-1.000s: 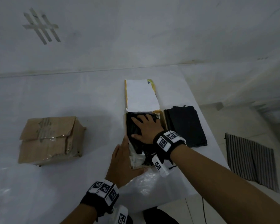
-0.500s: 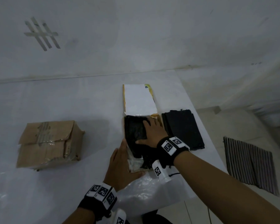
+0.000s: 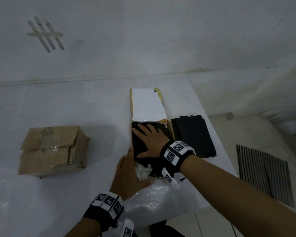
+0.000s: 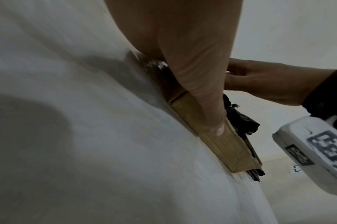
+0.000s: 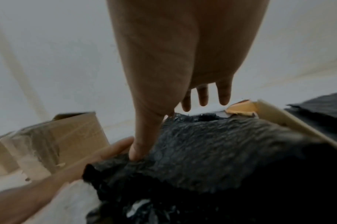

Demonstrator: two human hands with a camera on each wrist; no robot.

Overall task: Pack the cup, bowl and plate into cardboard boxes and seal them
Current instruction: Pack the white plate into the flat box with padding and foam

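Pressing flat, the right hand [image 3: 149,142] now lies spread-fingered further over the black bubble wrap [image 5: 217,145] inside the open box [image 4: 217,142], having flattened it since a second ago. Beside that box's near-left wall, the left hand [image 3: 126,173] stays braced, fingers straight. Contents hidden; judged ready for closing.

On my feed I count: two cardboard boxes, one open box [image 3: 170,130] and one taped box [image 3: 53,151]; one stack of black sheets [image 3: 194,136]; one clear plastic bag [image 3: 159,200]; two hands, left hand [image 3: 126,175], right hand [image 3: 150,141].
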